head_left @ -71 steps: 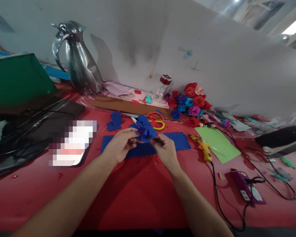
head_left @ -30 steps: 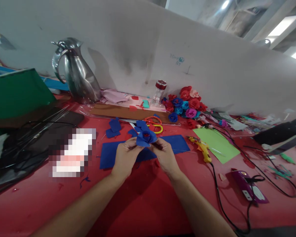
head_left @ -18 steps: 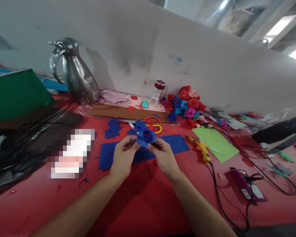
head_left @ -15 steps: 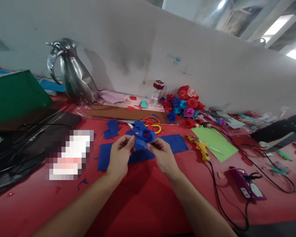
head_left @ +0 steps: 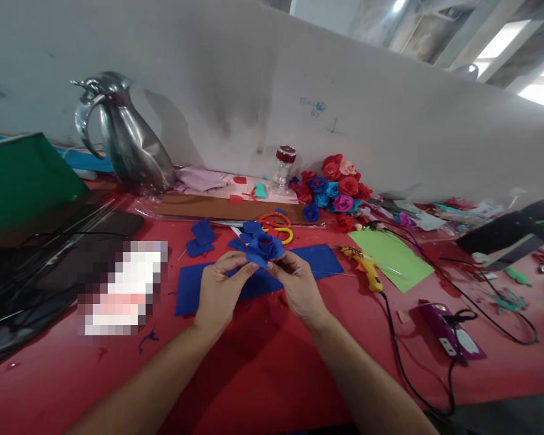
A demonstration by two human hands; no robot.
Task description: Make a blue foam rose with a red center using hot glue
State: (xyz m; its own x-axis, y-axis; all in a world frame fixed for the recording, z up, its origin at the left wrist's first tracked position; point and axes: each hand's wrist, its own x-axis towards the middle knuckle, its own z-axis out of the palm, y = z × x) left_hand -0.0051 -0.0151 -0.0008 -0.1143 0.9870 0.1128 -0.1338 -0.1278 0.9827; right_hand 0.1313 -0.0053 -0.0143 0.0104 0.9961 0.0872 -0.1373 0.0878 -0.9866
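A blue paper flower (head_left: 266, 244) with some red at its centre is held up between both hands. My left hand (head_left: 222, 284) pinches the lower left petal between thumb and fingers. On the other side, my right hand (head_left: 298, 281) grips the flower's lower right edge. Beneath the hands lies a blue sheet (head_left: 190, 287) on the red table (head_left: 263, 374). Cut blue pieces (head_left: 202, 232) are to the left behind the hands, and scissors with a yellow handle (head_left: 284, 235) lie just behind the flower.
A yellow glue gun (head_left: 367, 269) rests beside a green sheet (head_left: 401, 266) on the right, its cable running to a purple power strip (head_left: 448, 329). Finished flowers (head_left: 335, 187), a glass jar (head_left: 282, 172) and a steel jug (head_left: 131, 139) stand along the wall.
My left hand has moved in to the flower and now pinches its petal, where before it was at the flower's left side. The view has shifted slightly.
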